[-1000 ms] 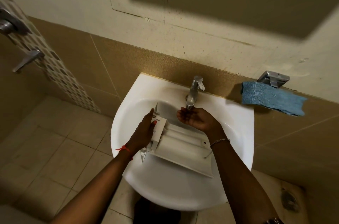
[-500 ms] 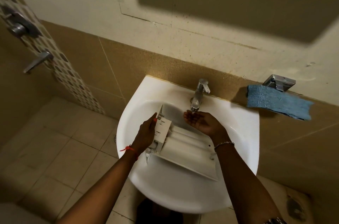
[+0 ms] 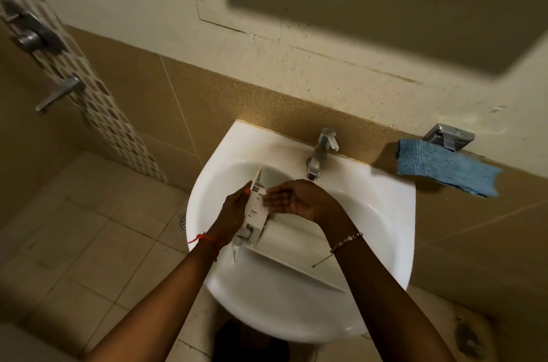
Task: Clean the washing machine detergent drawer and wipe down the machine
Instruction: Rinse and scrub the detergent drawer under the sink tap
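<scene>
Left hand [image 3: 234, 210] is reaching in from the lower left, wrist bent, fingers wrapped around the front end of the white detergent drawer [image 3: 284, 243], thumb on top; a red thread is sitting on that wrist. Right hand [image 3: 293, 198] is coming in from the lower right, palm up and slightly cupped, fingers loosely spread and holding nothing, fingertips touching or just over the drawer's front block right beside the left hand's thumb. A bead bracelet is showing on the right wrist.

The drawer is lying tilted inside the white sink [image 3: 385, 213], front end raised at the left hand, long body running under the right forearm toward the near-right rim. Cannot tell whether water is in the basin or drawer.

The tap [image 3: 321, 154] is standing just beyond the right hand. A blue cloth [image 3: 444, 168] is lying on the tiled ledge well right of the right hand, by a metal fixture [image 3: 449, 136].

Versus half a second ago: the right hand, then cupped directly under the tap spout, is now shifted left onto the drawer's front; the left hand's grip is looking unchanged, and the drawer is lying as before.
</scene>
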A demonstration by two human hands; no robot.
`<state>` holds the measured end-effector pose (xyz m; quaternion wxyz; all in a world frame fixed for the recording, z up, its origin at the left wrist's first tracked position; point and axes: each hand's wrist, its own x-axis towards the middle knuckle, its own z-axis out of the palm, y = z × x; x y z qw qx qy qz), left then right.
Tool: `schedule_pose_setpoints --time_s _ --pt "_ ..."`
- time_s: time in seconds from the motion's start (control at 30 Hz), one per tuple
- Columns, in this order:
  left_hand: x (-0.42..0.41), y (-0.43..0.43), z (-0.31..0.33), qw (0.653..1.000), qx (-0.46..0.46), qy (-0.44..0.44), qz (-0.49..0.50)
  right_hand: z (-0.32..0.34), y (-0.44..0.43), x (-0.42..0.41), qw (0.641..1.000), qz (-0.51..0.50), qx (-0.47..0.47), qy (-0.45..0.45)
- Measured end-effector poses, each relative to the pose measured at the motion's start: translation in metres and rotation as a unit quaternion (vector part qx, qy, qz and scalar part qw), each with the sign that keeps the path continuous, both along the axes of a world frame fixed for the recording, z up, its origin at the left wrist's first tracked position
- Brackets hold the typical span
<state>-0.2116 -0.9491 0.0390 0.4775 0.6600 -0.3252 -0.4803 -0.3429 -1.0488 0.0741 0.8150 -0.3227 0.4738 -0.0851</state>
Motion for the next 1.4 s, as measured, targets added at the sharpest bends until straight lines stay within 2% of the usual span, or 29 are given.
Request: schedule_pose_setpoints --time_s 0.07,0.17,0.33,0.4,0.47,0.6,0.7,0.8,0.93,1.07,1.23,1.33,1.4 --pt "0.000 0.001 0.001 1.000 -0.010 -0.008 -0.010 -0.007 -0.006 -0.009 0.996 -0.079 0.044 -0.010" --pt "0.000 0.002 -0.003 1.000 -0.018 -0.010 -0.013 -0.020 -0.016 -0.024 0.966 -0.221 0.118 -0.063" --pt "0.004 0.001 -0.013 0.999 -0.012 -0.032 -0.006 -0.038 -0.031 -0.036 0.910 -0.366 0.137 -0.135" --pt "0.004 0.001 -0.014 0.999 -0.010 -0.037 -0.006 -0.043 -0.030 -0.029 0.898 -0.389 0.141 -0.153" --pt "0.003 0.001 -0.012 0.999 -0.012 -0.035 -0.005 -0.045 -0.021 -0.016 0.907 -0.360 0.137 -0.171" --pt "0.001 0.002 -0.009 0.999 -0.027 -0.039 -0.003 -0.035 -0.001 0.004 0.964 -0.149 0.108 -0.194" --pt "0.001 0.002 -0.008 0.999 -0.033 -0.027 -0.014 -0.029 -0.005 0.003 0.983 -0.068 0.069 -0.153" --pt "0.004 0.002 -0.011 0.999 -0.021 -0.024 -0.019 -0.034 -0.013 -0.007 0.981 -0.131 0.074 -0.124" --pt "0.004 0.001 -0.013 0.999 -0.014 -0.030 -0.014 -0.045 -0.020 -0.026 0.944 -0.274 0.120 -0.136" --pt "0.004 0.000 -0.013 0.999 -0.011 -0.029 -0.009 -0.048 -0.028 -0.030 0.928 -0.323 0.119 -0.145" --pt "0.001 0.000 -0.010 0.999 -0.022 -0.026 -0.006 -0.049 -0.025 -0.014 0.930 -0.299 0.115 -0.180" --pt "0.002 0.000 -0.012 0.999 -0.018 -0.025 -0.009 -0.044 -0.015 0.001 0.963 -0.188 0.076 -0.179" --pt "0.003 -0.001 -0.013 0.999 -0.018 -0.028 -0.012 -0.039 -0.011 0.006 0.972 -0.145 0.070 -0.171"
